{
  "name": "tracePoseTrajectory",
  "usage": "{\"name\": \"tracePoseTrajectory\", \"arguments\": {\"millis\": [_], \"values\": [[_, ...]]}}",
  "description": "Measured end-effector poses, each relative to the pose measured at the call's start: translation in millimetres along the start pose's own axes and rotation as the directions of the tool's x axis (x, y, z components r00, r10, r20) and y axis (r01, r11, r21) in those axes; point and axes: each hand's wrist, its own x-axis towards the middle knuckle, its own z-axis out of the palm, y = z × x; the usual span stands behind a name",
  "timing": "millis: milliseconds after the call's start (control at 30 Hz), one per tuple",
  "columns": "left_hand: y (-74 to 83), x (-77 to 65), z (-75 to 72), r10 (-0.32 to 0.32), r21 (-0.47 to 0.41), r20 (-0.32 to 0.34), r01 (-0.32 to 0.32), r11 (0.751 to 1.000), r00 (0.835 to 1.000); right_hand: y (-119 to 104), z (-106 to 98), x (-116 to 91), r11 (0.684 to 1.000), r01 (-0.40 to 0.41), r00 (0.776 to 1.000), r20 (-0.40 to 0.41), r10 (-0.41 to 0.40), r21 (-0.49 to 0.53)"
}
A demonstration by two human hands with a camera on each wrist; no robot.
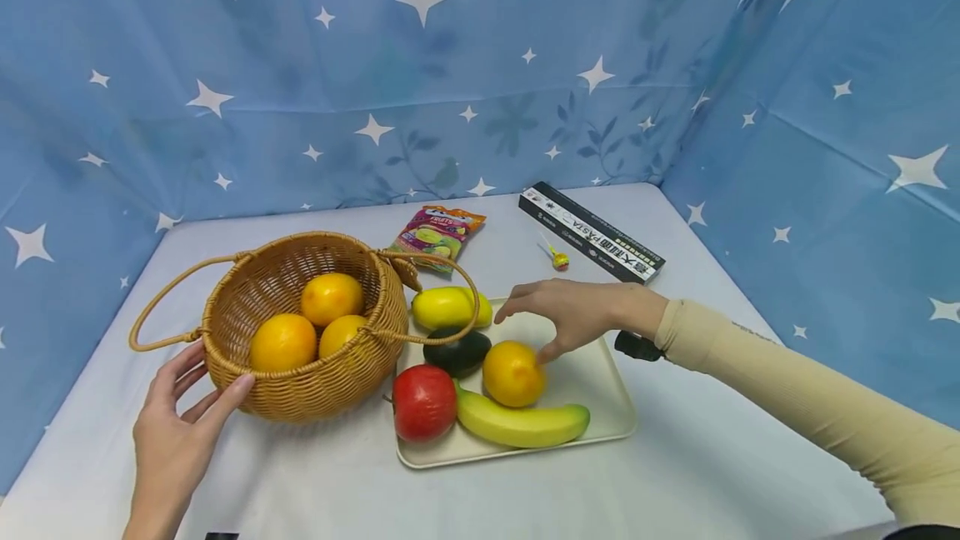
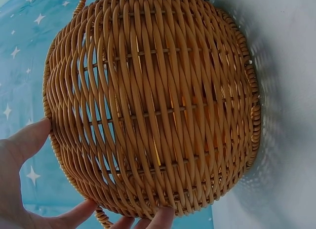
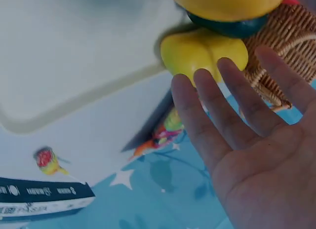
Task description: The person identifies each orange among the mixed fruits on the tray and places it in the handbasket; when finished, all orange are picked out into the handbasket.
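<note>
My left hand (image 1: 180, 415) grips the wicker basket (image 1: 300, 398) at its near left side, thumb at the rim and fingers against the weave. Three oranges (image 1: 283, 343) lie inside the basket. Over the cream tray (image 1: 611, 407), my right hand (image 1: 573, 311) is spread, its thumb right at an orange (image 1: 514, 374) there. Around that orange are a banana (image 1: 525, 423), a red apple (image 1: 424, 403), a dark green avocado (image 1: 459, 352) and a yellow lobed fruit (image 1: 450, 307). In the right wrist view, straight fingers (image 3: 197, 110) point toward the yellow fruit, nothing in the palm.
Behind the tray lies a colourful snack packet (image 1: 437, 238). A wrapped lollipop (image 1: 559, 260) and a long black pasta box (image 1: 592, 232) lie at the back right. One basket handle (image 1: 472, 294) arches over the tray's left part. Blue star-patterned cloth (image 1: 420, 65) surrounds the white table.
</note>
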Motion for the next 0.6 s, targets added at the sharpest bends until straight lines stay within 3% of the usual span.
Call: {"name": "tracePoseTrajectory", "arguments": {"millis": [67,300,433,600], "values": [[2.2,-1.8,-1.1,-0.006,0.021,-0.013,0.007,1.000,1.000,1.1,5.5,1.1,1.000,0.024,1.000,0.004,-0.024,0.013],[50.0,-16.2,-3.5,-0.092,-0.003,-0.009,0.092,0.996,0.996,7.0,21.9,3.3,0.995,0.101,0.995,-0.001,-0.101,-0.001],[54.4,-20.3,-5.8,-0.098,-0.006,-0.025,0.097,0.995,0.995,8.8,29.7,7.9,0.989,0.141,0.990,0.003,-0.141,0.047],[56.4,-18.7,-4.7,-0.092,-0.001,-0.015,0.092,0.996,0.996,8.0,37.3,10.6,0.990,0.114,0.993,0.014,-0.116,0.081]]}}
